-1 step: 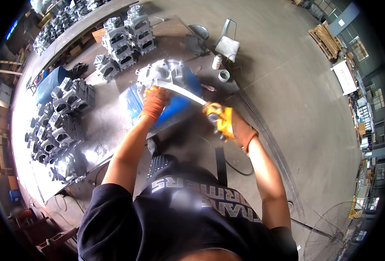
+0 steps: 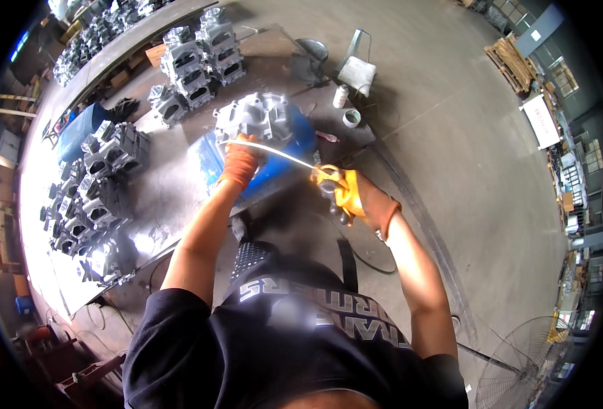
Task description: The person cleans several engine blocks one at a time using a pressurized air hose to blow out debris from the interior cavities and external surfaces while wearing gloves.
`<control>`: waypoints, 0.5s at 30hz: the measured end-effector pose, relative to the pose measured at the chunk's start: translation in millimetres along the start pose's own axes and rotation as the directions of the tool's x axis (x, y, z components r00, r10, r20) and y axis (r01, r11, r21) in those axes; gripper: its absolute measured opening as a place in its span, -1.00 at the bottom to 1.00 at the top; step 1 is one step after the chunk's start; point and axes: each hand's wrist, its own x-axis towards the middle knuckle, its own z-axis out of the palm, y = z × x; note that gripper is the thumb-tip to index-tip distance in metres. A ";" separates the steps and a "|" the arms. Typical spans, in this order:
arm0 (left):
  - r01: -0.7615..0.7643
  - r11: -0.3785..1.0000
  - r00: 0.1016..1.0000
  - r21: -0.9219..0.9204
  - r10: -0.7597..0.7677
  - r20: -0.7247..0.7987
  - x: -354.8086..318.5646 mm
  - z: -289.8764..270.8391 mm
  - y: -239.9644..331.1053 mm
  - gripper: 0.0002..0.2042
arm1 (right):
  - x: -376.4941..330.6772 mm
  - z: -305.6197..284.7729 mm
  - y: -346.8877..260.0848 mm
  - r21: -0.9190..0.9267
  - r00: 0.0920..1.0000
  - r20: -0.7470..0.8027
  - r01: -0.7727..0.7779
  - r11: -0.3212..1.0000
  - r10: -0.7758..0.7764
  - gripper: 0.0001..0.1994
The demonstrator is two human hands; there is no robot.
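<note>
A grey metal casting with ports and bolt holes rests on a blue padded support at the table's edge. In front of the casting, a long, thin, bright strip runs in a slight curve between my hands. My left hand, in an orange glove, is closed on the strip's left end, close beside the casting. My right hand, in a yellow and orange glove with dark fingertips, is wrapped round the right end, off the table's edge. Fingers hide both ends, and whether the strip touches the casting cannot be told.
Stacked castings stand behind, and more castings crowd the left of the table. A spray can, an open tin and a pink-handled brush lie at the far right corner. A chair stands beyond; a fan is lower right.
The strip now shows as a thinner line and sits a little nearer me and farther left. My right hand has shifted slightly left; my left hand has barely moved.
</note>
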 end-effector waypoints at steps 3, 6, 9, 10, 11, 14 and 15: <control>-0.047 0.984 0.995 0.174 0.061 -0.079 -19.4 8.0 3.5 -0.82 | -7.1 10.3 -27.8 -0.401 0.969 -0.245 -0.074 0.913 -0.030 -0.77; -0.148 0.978 0.987 0.146 0.155 -0.040 -31.6 1.8 19.3 -0.80 | 8.5 32.8 14.1 -0.294 0.903 0.054 0.422 0.858 -0.426 -0.78; -0.053 0.987 0.998 0.150 0.058 -0.031 -32.8 6.0 12.3 -0.76 | 21.1 46.2 27.9 -0.093 0.952 -0.069 0.290 0.952 -0.297 -0.78; 0.022 0.989 0.999 0.149 -0.018 -0.026 -31.4 11.7 8.9 -0.74 | 21.9 40.5 16.7 -0.281 0.976 -0.158 0.102 0.954 -0.151 -0.78; 0.099 0.983 0.995 0.153 -0.097 -0.021 -29.7 13.8 3.7 -0.73 | 7.5 26.7 -16.0 -0.446 0.979 -0.183 0.002 0.895 -0.093 -0.79; 0.029 0.984 1.000 0.173 -0.029 -0.002 -21.7 5.8 13.4 -0.75 | 3.1 14.2 -0.1 -0.165 0.912 0.061 0.410 0.897 -0.405 -0.79; -0.021 0.984 1.000 0.178 0.024 -0.017 -21.5 0.1 14.7 -0.77 | 0.3 11.4 -0.6 -0.132 0.974 -0.020 0.220 0.966 -0.225 -0.80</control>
